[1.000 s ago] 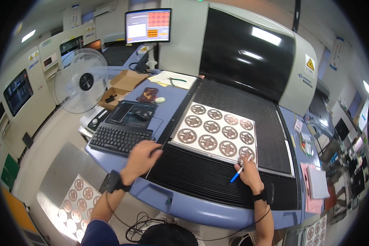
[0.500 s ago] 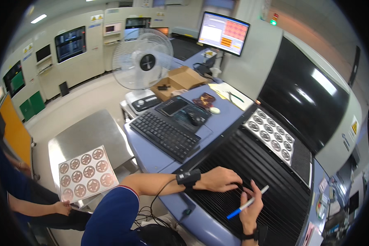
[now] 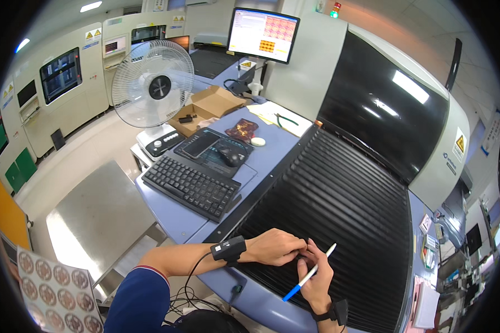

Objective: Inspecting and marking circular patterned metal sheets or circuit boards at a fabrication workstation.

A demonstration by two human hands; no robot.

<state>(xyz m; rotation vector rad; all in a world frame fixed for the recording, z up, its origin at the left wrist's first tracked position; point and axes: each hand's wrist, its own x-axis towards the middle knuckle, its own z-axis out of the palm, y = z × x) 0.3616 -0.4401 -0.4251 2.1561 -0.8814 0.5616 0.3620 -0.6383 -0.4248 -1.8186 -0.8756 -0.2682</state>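
A slim white marker pen with a blue cap [image 3: 292,292] lies slantwise in my right hand [image 3: 318,280], gripped between thumb and fingers. My left hand [image 3: 276,246] has its fingers curled in, meeting the right fingertips. Whatever may be pinched where they meet is hidden. Both hands are above the near part of a black ribbed machine bed [image 3: 350,205]. A black band with a small box and a cable [image 3: 229,250] circles my left wrist; my right wrist also wears a black band [image 3: 329,312].
Left of the bed, a blue desk carries a keyboard [image 3: 191,186], a mouse [image 3: 228,156] and an open cardboard box [image 3: 219,101]. A white fan [image 3: 153,83] stands beyond a steel table [image 3: 103,216]. At lower left, another person holds a panel of round pieces [image 3: 58,288].
The panel of round pieces at the machine's opening is no longer in sight. The other person's panel has left the steel table. My view has turned right; my hands stay together.
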